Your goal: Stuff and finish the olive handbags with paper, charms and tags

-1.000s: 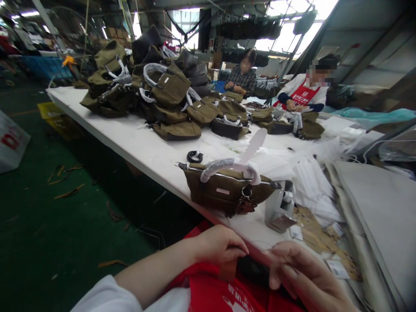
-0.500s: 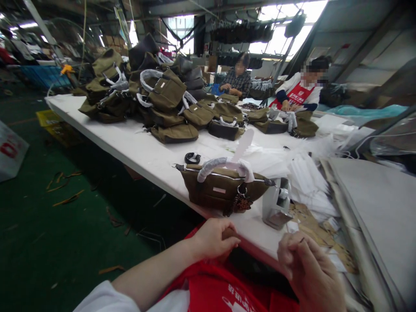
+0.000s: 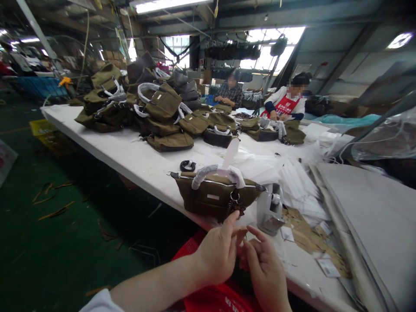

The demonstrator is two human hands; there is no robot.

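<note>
My left hand (image 3: 218, 250) and my right hand (image 3: 265, 265) meet just in front of the table edge, fingertips close together. The fingers of both are bent inward as in a pinch; anything between them is too small or hidden to name. Right behind them an olive handbag (image 3: 212, 197) stands upright on the white table. Its handles (image 3: 205, 174) are wrapped in white film, and a pale strip (image 3: 230, 155) sticks up between them. A dark charm (image 3: 234, 209) hangs from a ring on the bag's front, partly behind my left fingertips.
A tape dispenser (image 3: 271, 212) stands right of the bag, and a coiled black strap (image 3: 187, 166) lies behind it. White sheets (image 3: 297, 184) and cardboard (image 3: 305, 232) lie to the right. Olive bags (image 3: 162, 104) are heaped farther back. Two co-workers (image 3: 287, 102) work across the table.
My right hand has moved left and come together with my left hand. My left hand has risen slightly, its thumb now lifted near the charm. The view has tilted up and shifted right.
</note>
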